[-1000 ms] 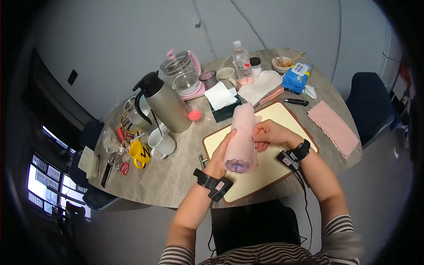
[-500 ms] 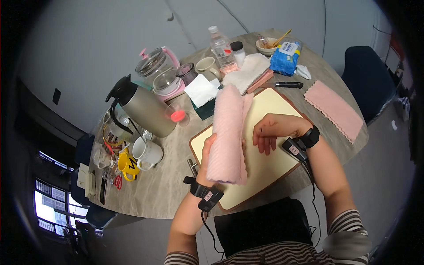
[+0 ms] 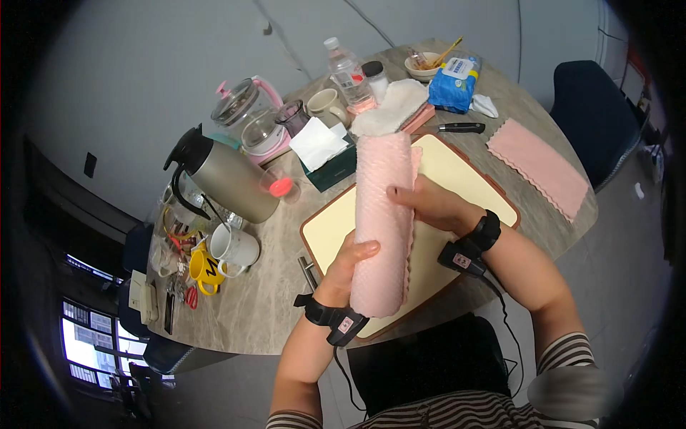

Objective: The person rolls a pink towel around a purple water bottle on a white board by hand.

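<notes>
A rolled pink towel (image 3: pixel 382 222) with a wavy edge is held upright-tilted above a cream cutting board (image 3: pixel 457 186) with a brown rim. My left hand (image 3: pixel 350 261) grips its lower left side, thumb across the front. Around the upper right side of the roll is my right hand (image 3: pixel 425 204), its thumb on the front and its other fingers hidden behind. Black straps with small boxes sit on both wrists. Another pink cloth (image 3: pixel 537 168) lies flat at the table's right edge. Behind the board are a knife (image 3: pixel 461 128) and a folded whitish cloth (image 3: pixel 393 107).
On the left stand a steel thermos jug (image 3: pixel 232 175), a white mug (image 3: pixel 234 249), a yellow mug (image 3: pixel 206 268) and red scissors (image 3: pixel 191 297). Farther back are a tissue box (image 3: pixel 330 168), a glass kettle (image 3: pixel 250 118), a water bottle (image 3: pixel 349 75) and a blue wipes pack (image 3: pixel 454 86).
My right hand has come in from above the board and taken hold of the towel roll. The roll has turned slightly, and my left thumb now shows on its front.
</notes>
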Demonstrator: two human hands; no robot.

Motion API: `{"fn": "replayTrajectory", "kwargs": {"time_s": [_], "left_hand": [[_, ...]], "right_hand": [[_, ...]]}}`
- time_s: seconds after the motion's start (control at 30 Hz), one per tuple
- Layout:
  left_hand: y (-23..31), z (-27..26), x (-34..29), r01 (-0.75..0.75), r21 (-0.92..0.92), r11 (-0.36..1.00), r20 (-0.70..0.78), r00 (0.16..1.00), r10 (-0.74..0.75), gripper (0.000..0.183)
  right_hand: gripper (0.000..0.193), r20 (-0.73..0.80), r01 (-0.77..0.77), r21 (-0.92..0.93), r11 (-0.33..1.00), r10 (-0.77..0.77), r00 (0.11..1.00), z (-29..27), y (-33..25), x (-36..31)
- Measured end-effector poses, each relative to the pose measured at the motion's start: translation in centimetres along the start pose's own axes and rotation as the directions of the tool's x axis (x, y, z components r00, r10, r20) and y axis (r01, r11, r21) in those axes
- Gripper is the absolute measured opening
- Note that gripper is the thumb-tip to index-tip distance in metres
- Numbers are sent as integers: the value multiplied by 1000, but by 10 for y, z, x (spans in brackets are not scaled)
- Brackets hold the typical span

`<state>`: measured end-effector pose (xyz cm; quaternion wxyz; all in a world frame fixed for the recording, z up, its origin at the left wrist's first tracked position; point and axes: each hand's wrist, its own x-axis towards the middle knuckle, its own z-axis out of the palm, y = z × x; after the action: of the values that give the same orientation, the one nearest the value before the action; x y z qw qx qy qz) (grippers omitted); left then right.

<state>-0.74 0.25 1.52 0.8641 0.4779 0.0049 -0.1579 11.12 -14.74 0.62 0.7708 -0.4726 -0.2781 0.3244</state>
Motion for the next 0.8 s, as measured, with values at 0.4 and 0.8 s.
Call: {"fn": "replayTrajectory", "kwargs": {"time_s": [0.4, 0.8], "left_hand": [[-11, -3, -6, 150, -376, 914, -56, 981, -184, 73], [-19, -17, -4, -2, 96, 995, -246, 969, 26, 69]], "right_hand": [[36, -126, 210, 386, 898, -174, 977, -14, -8, 3], [34, -166, 264, 397, 879, -214, 963, -18, -5, 13]]}}
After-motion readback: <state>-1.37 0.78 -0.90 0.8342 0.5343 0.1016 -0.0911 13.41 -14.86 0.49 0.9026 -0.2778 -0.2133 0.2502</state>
